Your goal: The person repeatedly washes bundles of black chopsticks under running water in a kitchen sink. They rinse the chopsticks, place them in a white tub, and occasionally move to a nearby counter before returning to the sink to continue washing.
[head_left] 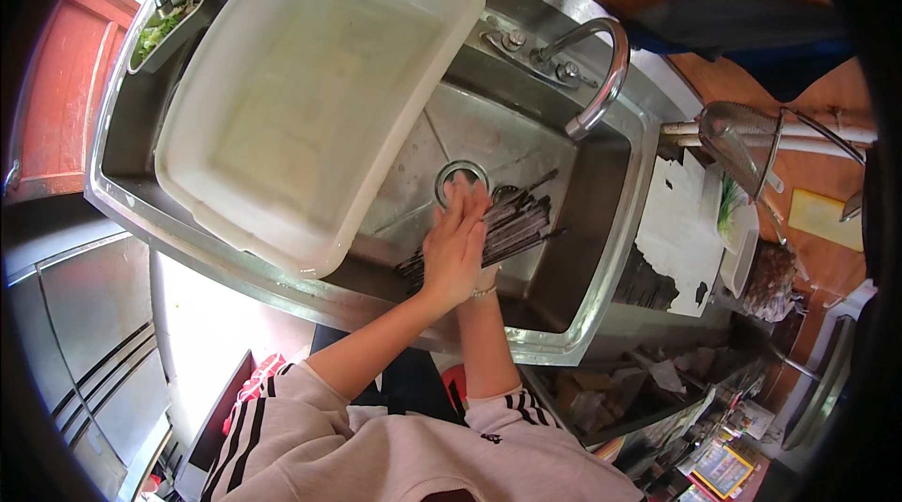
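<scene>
A bundle of dark chopsticks (517,228) slants across the right sink basin, its ends fanned out on both sides of my hands. My left hand (454,244) lies on top of the bundle, palm down with long straight fingers reaching toward the drain. Under it, mostly hidden, is my right hand (489,275); a bracelet circles that wrist. The palms press toward each other with the chopsticks between them. The steel drain (462,181) shows just beyond my fingertips.
A large white tub (395,140) of cloudy water rests over the left basin. A curved faucet (615,70) arches over the right basin. Green vegetables (162,32) sit in a container at far left. A strainer (733,138) hangs on the right, near a white tray (741,248).
</scene>
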